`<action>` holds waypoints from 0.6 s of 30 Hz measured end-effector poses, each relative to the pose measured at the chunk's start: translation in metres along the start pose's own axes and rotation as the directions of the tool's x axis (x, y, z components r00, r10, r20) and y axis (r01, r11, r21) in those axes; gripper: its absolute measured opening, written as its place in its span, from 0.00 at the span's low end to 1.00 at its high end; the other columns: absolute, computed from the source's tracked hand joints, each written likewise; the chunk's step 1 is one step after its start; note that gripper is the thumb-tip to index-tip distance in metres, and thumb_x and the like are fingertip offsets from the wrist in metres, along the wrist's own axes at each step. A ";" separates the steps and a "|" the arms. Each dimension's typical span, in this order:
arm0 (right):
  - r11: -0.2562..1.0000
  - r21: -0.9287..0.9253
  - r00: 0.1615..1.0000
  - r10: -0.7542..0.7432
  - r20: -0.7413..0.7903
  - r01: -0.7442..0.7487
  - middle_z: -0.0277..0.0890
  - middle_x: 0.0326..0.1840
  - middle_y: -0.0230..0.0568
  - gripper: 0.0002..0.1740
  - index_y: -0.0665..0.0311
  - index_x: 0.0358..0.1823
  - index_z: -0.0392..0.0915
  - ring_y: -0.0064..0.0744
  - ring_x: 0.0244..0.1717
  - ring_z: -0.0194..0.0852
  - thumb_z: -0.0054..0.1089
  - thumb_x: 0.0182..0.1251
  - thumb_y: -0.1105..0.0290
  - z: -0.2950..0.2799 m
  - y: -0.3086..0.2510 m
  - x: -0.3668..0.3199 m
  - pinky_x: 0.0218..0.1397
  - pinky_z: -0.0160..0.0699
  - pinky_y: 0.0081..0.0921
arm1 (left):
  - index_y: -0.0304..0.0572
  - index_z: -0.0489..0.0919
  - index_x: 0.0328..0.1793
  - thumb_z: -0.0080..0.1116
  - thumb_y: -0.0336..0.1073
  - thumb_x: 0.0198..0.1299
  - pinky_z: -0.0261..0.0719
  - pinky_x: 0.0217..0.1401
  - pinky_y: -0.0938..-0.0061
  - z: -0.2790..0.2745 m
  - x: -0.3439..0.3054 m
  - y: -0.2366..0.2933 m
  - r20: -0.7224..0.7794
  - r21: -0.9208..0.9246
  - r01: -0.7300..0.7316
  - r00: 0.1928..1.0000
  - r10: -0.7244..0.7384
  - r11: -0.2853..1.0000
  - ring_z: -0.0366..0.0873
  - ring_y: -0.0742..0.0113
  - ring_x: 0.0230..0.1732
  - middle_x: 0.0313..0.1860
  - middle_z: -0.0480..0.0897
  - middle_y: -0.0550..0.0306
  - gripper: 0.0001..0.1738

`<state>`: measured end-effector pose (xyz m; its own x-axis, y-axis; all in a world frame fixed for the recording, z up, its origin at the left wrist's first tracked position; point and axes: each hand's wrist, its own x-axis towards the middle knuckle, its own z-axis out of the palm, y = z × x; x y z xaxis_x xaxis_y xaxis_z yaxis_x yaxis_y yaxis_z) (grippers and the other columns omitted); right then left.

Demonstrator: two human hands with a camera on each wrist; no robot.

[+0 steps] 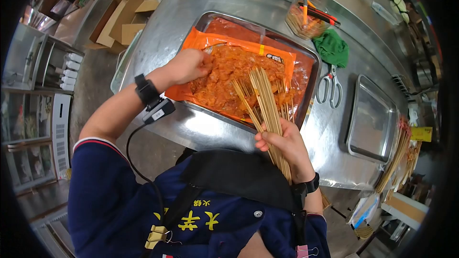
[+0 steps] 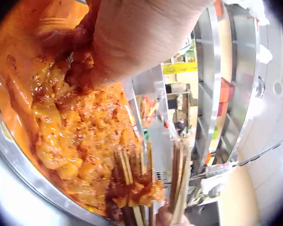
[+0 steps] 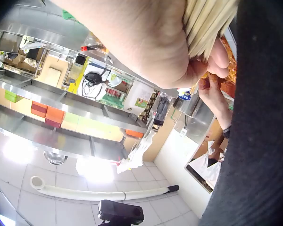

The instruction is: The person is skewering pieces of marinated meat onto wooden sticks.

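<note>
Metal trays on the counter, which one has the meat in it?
The tray lined with an orange bag, where the left hand grips the meat; the other tray, beside the scissors, holds nothing.

Navy top [image 1: 110, 210] with red-and-white cuff trim [image 1: 93, 142] and yellow characters [image 1: 191, 220]. Black wristbands [image 1: 145, 90]; a black cable [image 1: 136, 162] runs from the one behind the left hand [image 1: 189, 66].

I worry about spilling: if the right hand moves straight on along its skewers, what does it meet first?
Likely the metal tray, at its near rim, then the marinated meat its skewers reach; how high the right hand sits is unclear.
</note>
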<state>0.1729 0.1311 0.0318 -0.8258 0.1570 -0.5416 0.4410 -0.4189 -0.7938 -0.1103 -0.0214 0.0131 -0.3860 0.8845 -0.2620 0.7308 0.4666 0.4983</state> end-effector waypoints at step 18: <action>1.000 -0.030 0.998 0.010 0.063 -0.008 0.78 0.35 0.44 0.09 0.71 0.42 0.70 0.27 0.31 0.79 0.54 0.61 0.76 0.002 -0.001 0.001 0.33 0.78 0.18 | 0.37 0.78 0.40 0.52 0.38 0.64 0.70 0.29 0.86 0.044 -0.044 0.051 -0.138 -0.973 -0.080 0.953 -0.268 0.215 0.71 0.81 0.27 0.30 0.78 0.65 0.12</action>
<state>0.1705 0.1298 0.0329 -0.8421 0.0959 -0.5308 0.4579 -0.3930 -0.7974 -0.0312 -0.0358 0.0139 -0.6419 0.7178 -0.2695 -0.3600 0.0282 0.9325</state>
